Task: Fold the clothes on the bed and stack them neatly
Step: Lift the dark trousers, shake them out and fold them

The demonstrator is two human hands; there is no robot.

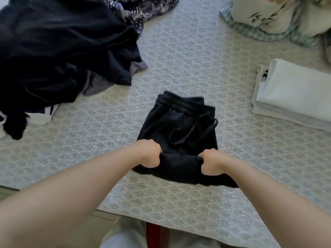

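Black drawstring pants point(180, 129) lie in the middle of the bed point(179, 51), waistband at the far end and the cord loose on top. The near part is doubled over into a thick fold. My left hand point(149, 154) grips the left end of that fold, fingers curled under the cloth. My right hand point(212, 162) grips the right end the same way. A heap of unfolded dark clothes point(59, 51) lies at the left. A neat stack of folded white clothes point(293, 93) sits at the right edge.
A patterned dark garment point(143, 9) lies at the top beyond the heap. Pale pillows and a green checked cloth point(268, 24) fill the top right corner. The bed's near edge runs below my forearms, with my light trousers point(125, 235) under it.
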